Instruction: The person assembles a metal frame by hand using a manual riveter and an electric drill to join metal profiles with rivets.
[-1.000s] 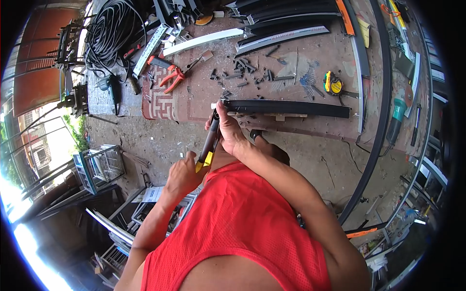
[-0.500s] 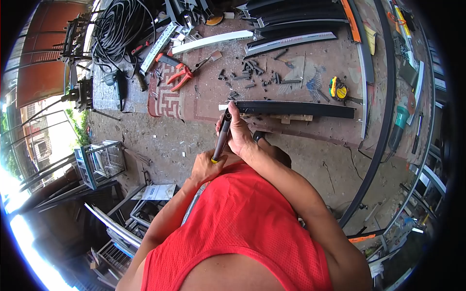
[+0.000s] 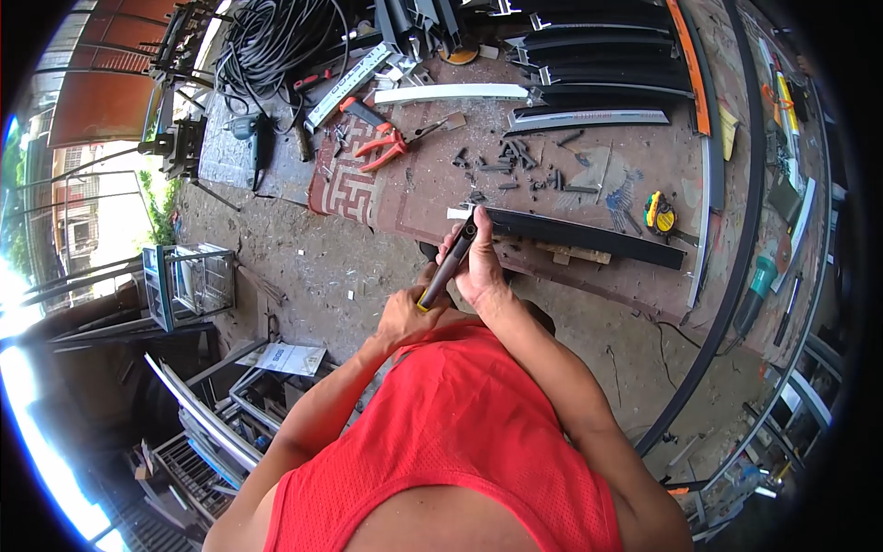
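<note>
In the head view, a dark tube-shaped hand tool [image 3: 449, 270] slants up and away from me, with a black head and a yellow band at its near end. My left hand [image 3: 405, 314] is wrapped round that yellow end. Closed about the upper part is my right hand [image 3: 480, 269], its thumb pointing up beside the black head and fingertips showing on the other side. Right at the thumb begins a long black profile strip [image 3: 589, 236], lying along the bench's near edge. A small white piece [image 3: 457, 213] shows beyond the tool's head.
On the bench [image 3: 423, 193] lie red-handled pliers [image 3: 377, 133], short black offcuts [image 3: 520, 156], a yellow tape measure [image 3: 659, 213] and stacked black profiles [image 3: 607, 64]. A drill [image 3: 250, 138] and coiled cable [image 3: 276, 46] lie left, an angle grinder [image 3: 756, 290] right.
My view has turned slightly, so bench and tools appear shifted right and the strip more slanted. Both hands keep their hold on the tool.
</note>
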`<act>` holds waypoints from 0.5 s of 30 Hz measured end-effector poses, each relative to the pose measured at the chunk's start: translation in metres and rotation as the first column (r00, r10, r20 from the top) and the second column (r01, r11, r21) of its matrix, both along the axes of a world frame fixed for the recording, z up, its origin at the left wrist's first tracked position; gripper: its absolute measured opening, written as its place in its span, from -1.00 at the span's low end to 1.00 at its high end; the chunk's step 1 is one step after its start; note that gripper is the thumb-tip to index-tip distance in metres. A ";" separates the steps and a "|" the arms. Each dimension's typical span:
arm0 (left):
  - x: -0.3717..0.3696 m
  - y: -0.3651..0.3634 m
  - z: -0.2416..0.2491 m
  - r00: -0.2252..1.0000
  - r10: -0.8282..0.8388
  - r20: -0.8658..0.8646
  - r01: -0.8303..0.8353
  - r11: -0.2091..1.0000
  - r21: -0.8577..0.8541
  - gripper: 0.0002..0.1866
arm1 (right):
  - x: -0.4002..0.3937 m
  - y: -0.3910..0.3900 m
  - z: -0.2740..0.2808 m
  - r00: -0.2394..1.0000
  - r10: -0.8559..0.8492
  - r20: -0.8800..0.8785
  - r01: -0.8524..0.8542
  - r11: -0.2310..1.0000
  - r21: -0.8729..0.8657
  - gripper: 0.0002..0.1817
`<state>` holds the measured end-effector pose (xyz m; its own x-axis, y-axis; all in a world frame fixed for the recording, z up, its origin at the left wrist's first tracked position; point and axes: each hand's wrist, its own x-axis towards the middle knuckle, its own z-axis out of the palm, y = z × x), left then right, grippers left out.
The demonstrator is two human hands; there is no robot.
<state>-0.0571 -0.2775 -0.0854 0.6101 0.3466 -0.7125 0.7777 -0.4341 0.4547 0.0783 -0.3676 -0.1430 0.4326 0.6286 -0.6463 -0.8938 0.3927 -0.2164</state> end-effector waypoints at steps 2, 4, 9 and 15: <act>-0.004 -0.002 -0.004 0.995 0.018 0.103 -0.022 0.999 0.037 -0.61 | -0.001 0.002 -0.002 1.000 0.008 0.001 -0.008 1.000 0.005 -0.33; 0.004 0.007 0.035 0.989 -0.148 0.021 0.139 0.965 0.220 -0.61 | -0.003 0.003 0.000 0.999 -0.028 -0.024 0.028 1.000 -0.001 -0.34; 0.008 0.013 0.084 0.915 -0.312 0.254 0.172 0.874 0.454 -0.39 | 0.003 0.003 -0.006 0.999 0.001 -0.045 0.000 1.000 0.025 -0.31; -0.005 0.015 -0.003 0.998 -0.027 0.053 0.035 0.985 -0.169 -0.40 | 0.010 -0.004 -0.007 0.998 0.019 0.057 -0.019 1.000 0.006 -0.24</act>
<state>-0.0619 -0.2625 -0.0883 0.6555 0.2037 -0.7272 0.7391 -0.3709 0.5623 0.0884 -0.3711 -0.1501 0.4566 0.6411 -0.6169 -0.8875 0.3773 -0.2647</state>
